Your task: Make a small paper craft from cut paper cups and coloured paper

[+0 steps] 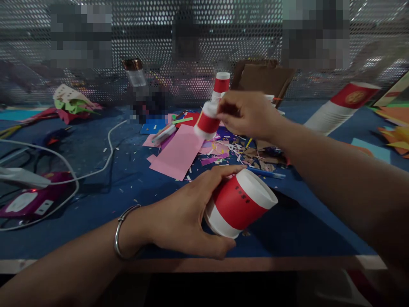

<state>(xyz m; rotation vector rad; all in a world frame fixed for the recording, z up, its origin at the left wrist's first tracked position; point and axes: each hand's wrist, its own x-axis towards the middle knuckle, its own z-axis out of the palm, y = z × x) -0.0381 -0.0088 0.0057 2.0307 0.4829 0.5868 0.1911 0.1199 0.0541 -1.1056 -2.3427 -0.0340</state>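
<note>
My left hand (188, 213), with a silver bangle at the wrist, is wrapped around a red and white paper cup (241, 207). This cup tilts to the right just above the blue table, its recessed end facing up. Farther out, my right hand (246, 113) is closed, its fingertips at the edge of a second red and white paper cup (209, 123), which is tilted and slightly blurred. Behind that one stands a stack of similar cups (222, 85). Pink paper (179, 151) and small paper scraps (234, 149) lie beneath and beside the second cup.
A long tilted stack of paper cups (345, 104) is at the right, near orange paper (393, 123). On the left are a purple power strip (35, 198) and a white cable (110, 145). Cardboard (262, 79) leans against the perforated metal screen (204, 51). A blue pen (265, 172) lies mid-table.
</note>
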